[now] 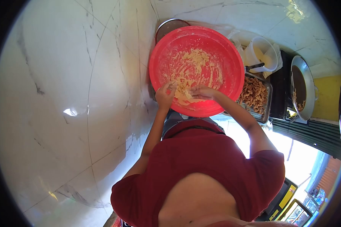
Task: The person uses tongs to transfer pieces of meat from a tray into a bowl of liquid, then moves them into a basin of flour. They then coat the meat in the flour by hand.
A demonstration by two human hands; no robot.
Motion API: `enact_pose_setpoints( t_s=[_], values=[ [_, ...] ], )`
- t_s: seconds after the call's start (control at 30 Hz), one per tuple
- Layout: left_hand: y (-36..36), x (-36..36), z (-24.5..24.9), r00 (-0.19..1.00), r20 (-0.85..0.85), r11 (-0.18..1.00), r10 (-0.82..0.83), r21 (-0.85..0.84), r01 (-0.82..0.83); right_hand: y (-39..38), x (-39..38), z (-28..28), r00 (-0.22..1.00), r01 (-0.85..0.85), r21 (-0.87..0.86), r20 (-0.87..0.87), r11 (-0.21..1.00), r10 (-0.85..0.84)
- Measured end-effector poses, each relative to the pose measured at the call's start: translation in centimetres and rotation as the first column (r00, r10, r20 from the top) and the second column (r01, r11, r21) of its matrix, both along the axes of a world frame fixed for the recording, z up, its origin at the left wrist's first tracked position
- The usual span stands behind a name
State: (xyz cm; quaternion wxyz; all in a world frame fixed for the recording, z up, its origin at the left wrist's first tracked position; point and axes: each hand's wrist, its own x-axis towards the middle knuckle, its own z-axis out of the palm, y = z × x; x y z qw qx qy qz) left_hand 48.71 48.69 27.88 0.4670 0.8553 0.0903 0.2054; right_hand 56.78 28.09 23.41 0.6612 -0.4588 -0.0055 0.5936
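A wide red plastic basin [233,64] stands before me, its inside dusted with flour. Pale, clumpy floury dough or coated pieces [195,57] are spread across its bottom, thickest in the middle and near side. At the basin's near left, my left hand [165,96] is over the rim with its fingers curled at the floury mass. My right hand [203,92] reaches in from the right, fingers and thumb drawn together over the same pale pieces. Both hands' fingertips are floury, and whatever lies between them is too small to make out.
Right of the basin, a metal tray [268,100] holds a heap of brown fried pieces [254,92]. Behind it stands a clear plastic tub [271,51], with a black handle [255,66] nearby. A large pan [310,85] with dark oil is farther right. Marble-look wall tiles [64,94] border the left.
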Motion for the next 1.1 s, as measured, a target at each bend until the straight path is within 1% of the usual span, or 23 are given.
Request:
enact_pose_setpoints(
  t_s=[0.03, 0.13, 0.23, 0.33, 0.43, 0.53, 0.63, 0.73, 0.83, 0.93, 0.97, 1.0, 1.03, 1.07, 1.1],
  values=[
    [0.1, 0.0, -0.2, 1.000, 0.002, 1.000, -0.003, 0.015, 0.003, -0.1, 0.4, 1.0, 0.990, 0.070, 0.053, -0.127, 0.996, -0.063],
    [0.2, 0.0, -0.3, 1.000, 0.011, 0.999, -0.011, 0.049, 0.011, -0.4, 0.6, 1.8, 0.983, 0.168, 0.162, -0.105, 0.972, -0.152],
    [0.3, 0.0, -0.9, 1.000, -0.014, 0.998, -0.019, 0.052, 0.020, -0.5, 0.6, 2.4, 0.984, 0.178, 0.231, -0.029, 0.957, -0.176],
    [0.3, 0.0, -0.8, 0.999, -0.027, 0.998, -0.042, 0.042, 0.044, -0.4, 0.8, 1.1, 0.945, 0.155, 0.018, 0.290, 0.988, -0.153],
    [0.2, 0.1, -0.2, 0.998, -0.028, 0.997, -0.055, 0.050, 0.056, -0.3, 0.2, 1.7, 0.848, 0.285, -0.139, 0.497, 0.949, -0.182],
    [0.2, 0.1, -0.3, 0.998, -0.048, 0.997, -0.049, 0.055, 0.052, -0.8, 0.1, 1.3, 0.855, 0.312, -0.076, 0.458, 0.947, -0.245],
    [0.1, 0.1, -0.2, 0.997, -0.057, 0.997, -0.050, 0.060, 0.053, -1.1, 0.0, 1.6, 0.875, 0.437, 0.071, 0.199, 0.897, -0.442],
    [0.1, 0.2, 0.2, 0.997, -0.058, 0.995, -0.049, 0.084, 0.054, -1.9, 0.7, 1.5, 0.874, 0.325, -0.096, 0.411, 0.941, -0.260],
    [0.0, 0.1, 0.2, 0.997, -0.065, 0.994, -0.050, 0.090, 0.056, -1.6, 0.5, 1.0, 0.749, 0.444, -0.035, 0.563, 0.896, -0.349],
    [-0.1, 0.3, 0.4, 0.996, -0.081, 0.993, -0.045, 0.103, 0.053, -1.1, -0.3, 2.5, 0.717, 0.375, -0.182, 0.678, 0.909, -0.160],
    [-0.1, 0.2, 0.4, 0.995, -0.091, 0.993, -0.042, 0.110, 0.052, -1.4, -0.2, 1.2, 0.581, 0.317, -0.162, 0.812, 0.935, -0.056],
    [-0.1, 0.3, 0.6, 0.994, -0.095, 0.995, -0.044, 0.085, 0.053, -1.7, -0.1, -0.9, 0.411, 0.253, -0.155, 0.911, 0.955, 0.039],
    [-0.3, 0.4, 0.9, 0.994, -0.100, 0.997, -0.046, 0.061, 0.052, -1.6, 0.0, -1.3, 0.218, 0.186, -0.162, 0.968, 0.969, 0.121],
    [-0.2, 0.4, 0.9, 0.993, -0.105, 0.998, -0.046, 0.036, 0.050, -1.5, 0.3, -1.6, 0.344, 0.190, -0.219, 0.928, 0.957, 0.144],
    [-0.1, 0.4, 0.5, 0.994, -0.104, 0.998, -0.033, 0.058, 0.039, -0.8, 0.8, 0.1, 0.464, 0.185, -0.276, 0.870, 0.943, 0.164]
  ],
)
